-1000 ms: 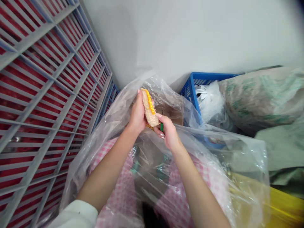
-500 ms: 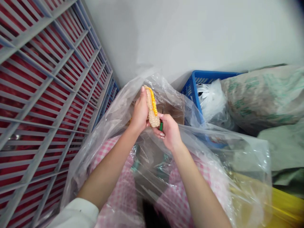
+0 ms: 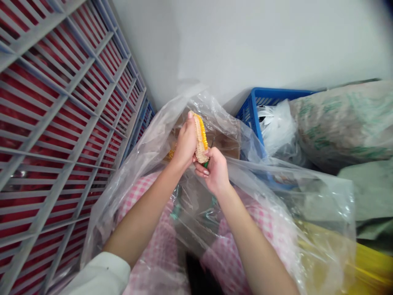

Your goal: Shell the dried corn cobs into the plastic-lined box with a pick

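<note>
My left hand (image 3: 186, 141) is wrapped round a corn cob (image 3: 201, 141), thumb along its upper end. Most of the cob is bare and pale, with a strip of yellow kernels left along its right side. At the cob's lower end my right hand (image 3: 216, 168) is closed on a small green-handled tool (image 3: 206, 164), and its thumb presses near the kernels. Most of the tool is hidden by the fingers and the cob. Below the hands, a clear plastic bag (image 3: 150, 135) spreads open over a cardboard box (image 3: 227, 143). Loose yellow kernels (image 3: 172, 152) show inside, left of my wrist.
Stacked slatted crates (image 3: 89, 102) with red contents rise close on the left. To the right stand a blue basket (image 3: 254, 98) holding a white plastic bag (image 3: 276, 127), and a large stuffed sack (image 3: 344, 123). A white wall (image 3: 276, 41) is ahead. Yellow material (image 3: 371, 266) lies lower right.
Both hands and the cob have shifted slightly in the view, the cob a little to the right. The right thumb now lies closer over the cob's lower end. Loose kernels show more clearly at left.
</note>
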Motion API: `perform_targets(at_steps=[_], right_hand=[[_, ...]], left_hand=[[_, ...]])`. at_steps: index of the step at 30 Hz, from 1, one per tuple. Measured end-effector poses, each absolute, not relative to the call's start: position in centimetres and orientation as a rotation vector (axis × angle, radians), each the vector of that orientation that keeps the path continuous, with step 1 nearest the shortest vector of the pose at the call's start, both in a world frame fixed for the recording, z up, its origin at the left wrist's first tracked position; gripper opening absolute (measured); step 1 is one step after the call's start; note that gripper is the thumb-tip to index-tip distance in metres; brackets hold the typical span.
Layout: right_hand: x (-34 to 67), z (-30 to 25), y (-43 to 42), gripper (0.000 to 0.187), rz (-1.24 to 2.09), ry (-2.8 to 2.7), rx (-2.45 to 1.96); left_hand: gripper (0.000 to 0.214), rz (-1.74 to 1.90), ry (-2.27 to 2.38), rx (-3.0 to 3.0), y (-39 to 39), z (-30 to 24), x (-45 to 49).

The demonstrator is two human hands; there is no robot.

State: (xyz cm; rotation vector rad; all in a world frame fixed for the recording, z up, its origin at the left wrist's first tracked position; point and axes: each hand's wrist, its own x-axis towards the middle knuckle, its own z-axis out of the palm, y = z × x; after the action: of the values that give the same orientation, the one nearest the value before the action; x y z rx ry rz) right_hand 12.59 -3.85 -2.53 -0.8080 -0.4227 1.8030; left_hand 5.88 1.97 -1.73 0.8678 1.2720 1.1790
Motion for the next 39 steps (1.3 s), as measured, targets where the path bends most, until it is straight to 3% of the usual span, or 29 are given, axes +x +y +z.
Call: perform_targets(at_steps=[6,20,27,39], right_hand=[[12.97,-1.83,-3.75,0.02,1.826,-0.451,-0.814],[12.74,-2.61,-3.82,0.012,1.802,-0.359,-0.862],[12.95,-2.2,-3.91,0.021,1.792,-0.454,-0.839],[12.77,-2.51,-3.77,0.018,1.792,-0.483,-0.803]], left_hand=[[0.05,1.14,1.231,0.862,1.86,-1.13,5.72],[0.045,1.149,1.247,0.795,1.59,-0.98,6.18],[0.047,1.14,1.249,0.813,1.77,-0.8,5.96],[0.045,1.154,1.201,0.737,1.94,-1.1,5.7]])
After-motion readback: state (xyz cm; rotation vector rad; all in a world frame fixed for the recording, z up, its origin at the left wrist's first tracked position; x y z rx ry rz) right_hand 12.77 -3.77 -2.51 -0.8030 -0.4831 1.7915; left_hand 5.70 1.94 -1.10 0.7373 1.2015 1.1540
